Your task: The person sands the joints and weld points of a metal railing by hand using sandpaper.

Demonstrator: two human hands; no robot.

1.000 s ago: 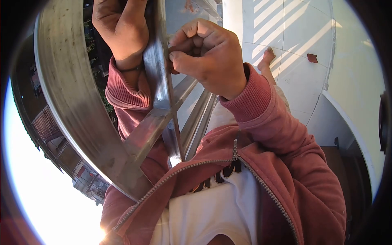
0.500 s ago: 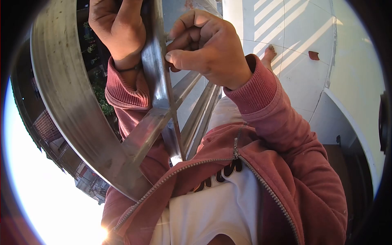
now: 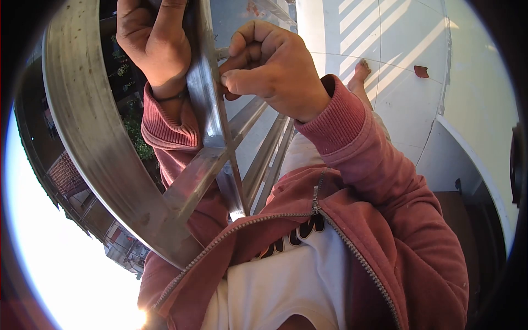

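A bare metal railing with square tubes [image 3: 203,82] runs up the middle of the view. My left hand [image 3: 159,52] is against the left side of the upright tube, thumb and fingers reaching up; the top edge of the view cuts off the fingertips. On the tube's other side, my right hand [image 3: 275,71] is closed, thumb pressed toward the curled fingers at the metal edge. Whatever it pinches, if anything, is hidden. A slanting crossbar [image 3: 198,179] joins the tube to a wide, curved metal handrail [image 3: 88,104] at left.
Pale floor tiles [image 3: 401,110] lie at right, with striped sunlight, a bare foot [image 3: 360,71] and a small reddish-brown piece [image 3: 421,71]. A low white wall edge [image 3: 467,143] curves at far right. Plants [image 3: 135,132] and buildings show beyond the railing, below bright sky.
Both hands have shifted slightly left in the view, and the left also a little upward. The right keeps its closed shape at the tube. The railing appears moved slightly left too.
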